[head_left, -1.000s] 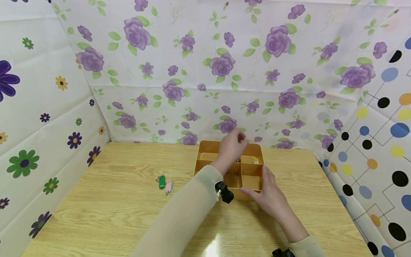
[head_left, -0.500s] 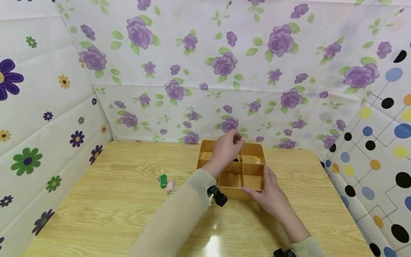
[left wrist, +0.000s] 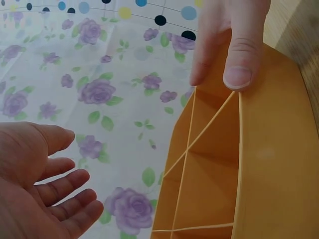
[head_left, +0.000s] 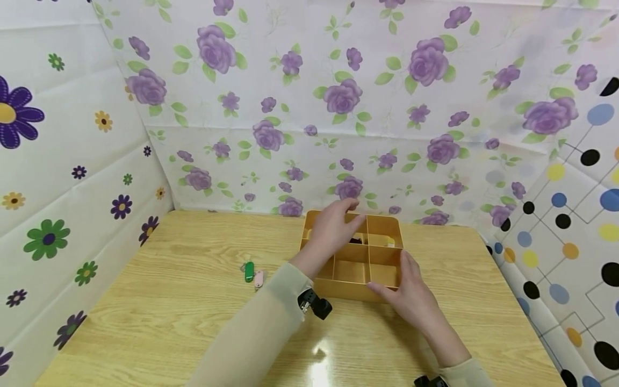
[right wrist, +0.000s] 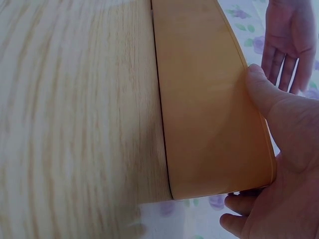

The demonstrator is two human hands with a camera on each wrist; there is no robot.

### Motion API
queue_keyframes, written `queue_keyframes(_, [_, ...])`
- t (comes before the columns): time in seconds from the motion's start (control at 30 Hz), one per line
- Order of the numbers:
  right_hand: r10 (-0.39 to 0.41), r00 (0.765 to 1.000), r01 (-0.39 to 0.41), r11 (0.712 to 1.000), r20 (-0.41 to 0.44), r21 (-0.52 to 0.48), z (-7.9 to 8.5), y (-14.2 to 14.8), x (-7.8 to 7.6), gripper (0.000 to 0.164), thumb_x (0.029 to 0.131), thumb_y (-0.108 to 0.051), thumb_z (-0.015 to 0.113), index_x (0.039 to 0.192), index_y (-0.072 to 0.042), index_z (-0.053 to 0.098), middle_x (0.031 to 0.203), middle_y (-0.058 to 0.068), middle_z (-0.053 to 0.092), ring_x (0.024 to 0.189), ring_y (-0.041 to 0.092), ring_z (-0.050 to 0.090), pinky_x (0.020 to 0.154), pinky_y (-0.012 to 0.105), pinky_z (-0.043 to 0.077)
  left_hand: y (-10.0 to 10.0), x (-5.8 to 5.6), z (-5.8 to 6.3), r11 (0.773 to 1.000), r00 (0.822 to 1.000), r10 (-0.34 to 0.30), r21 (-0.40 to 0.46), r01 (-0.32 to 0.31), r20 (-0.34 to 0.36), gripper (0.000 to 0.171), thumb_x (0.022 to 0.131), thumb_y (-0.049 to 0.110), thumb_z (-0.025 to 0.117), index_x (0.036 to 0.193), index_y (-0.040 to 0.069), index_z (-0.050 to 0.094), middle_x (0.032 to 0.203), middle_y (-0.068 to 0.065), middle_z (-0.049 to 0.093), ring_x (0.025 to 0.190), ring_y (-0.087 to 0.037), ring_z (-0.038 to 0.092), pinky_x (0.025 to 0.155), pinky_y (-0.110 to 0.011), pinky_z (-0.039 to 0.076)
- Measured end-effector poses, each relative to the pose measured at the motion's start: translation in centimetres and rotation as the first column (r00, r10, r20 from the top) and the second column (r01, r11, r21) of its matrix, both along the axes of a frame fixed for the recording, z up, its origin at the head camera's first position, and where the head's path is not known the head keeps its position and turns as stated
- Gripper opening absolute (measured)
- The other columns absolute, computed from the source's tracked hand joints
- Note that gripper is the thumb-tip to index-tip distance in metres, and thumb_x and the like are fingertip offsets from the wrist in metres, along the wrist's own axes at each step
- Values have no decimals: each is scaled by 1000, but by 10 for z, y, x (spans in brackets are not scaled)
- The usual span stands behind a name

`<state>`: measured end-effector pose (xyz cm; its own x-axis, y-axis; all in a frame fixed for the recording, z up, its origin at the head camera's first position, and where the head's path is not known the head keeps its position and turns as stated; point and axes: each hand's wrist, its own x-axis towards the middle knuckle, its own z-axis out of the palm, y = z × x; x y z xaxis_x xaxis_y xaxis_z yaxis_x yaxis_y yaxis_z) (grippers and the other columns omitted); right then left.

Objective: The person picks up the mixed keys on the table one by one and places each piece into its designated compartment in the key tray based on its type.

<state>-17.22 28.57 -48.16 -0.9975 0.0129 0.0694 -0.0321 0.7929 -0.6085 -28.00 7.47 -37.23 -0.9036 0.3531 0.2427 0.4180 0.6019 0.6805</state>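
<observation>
An orange divided organizer box (head_left: 345, 291) stands toward the back of the table. My right hand (head_left: 413, 293) holds its front right corner, thumb on the front rim (left wrist: 238, 79) and fingers round the right side (right wrist: 241, 203). Over the back compartments hovers my left hand (head_left: 332, 226), its fingers relaxed and apart, with nothing in its palm in the left wrist view. A small black item (head_left: 355, 241) lies in the back middle compartment. In the back right one is a small yellow and white item (head_left: 390, 242). My left hand and forearm hide the box's left part.
Left of the box, a green key tag (head_left: 249, 272) and a pink key tag (head_left: 259, 278) lie side by side on the wooden table (head_left: 164, 301). A flowered cloth (head_left: 290, 97) hangs right behind the table, with patterned cloths at both sides.
My left hand has moved left and a little lower over the box, its fingers loosening, uncovering the middle compartments. My right hand keeps its hold on the corner.
</observation>
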Motion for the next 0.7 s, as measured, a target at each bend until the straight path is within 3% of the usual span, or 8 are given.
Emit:
queue_keyframes(0.37, [-5, 1000, 5, 1000, 10, 0, 1, -1, 1, 133, 97, -78, 68, 173, 5, -1, 177, 37, 7, 143, 64, 47, 108, 75, 47, -33, 17, -7, 999, 999, 21, 44, -20, -26, 54, 111, 36, 70, 159, 12, 59, 151, -7, 65, 141, -29, 60, 118, -50, 48])
queue_keyframes(0.7, [-3, 1000, 3, 1000, 18, 1, 2, -2, 2, 134, 96, -78, 69, 173, 5, -2, 178, 36, 5, 145, 64, 45, 109, 75, 46, -65, 30, -13, 999, 999, 33, -14, -33, -36, 63, 110, 40, 71, 164, 12, 53, 162, -11, 56, 151, -33, 50, 123, -54, 42])
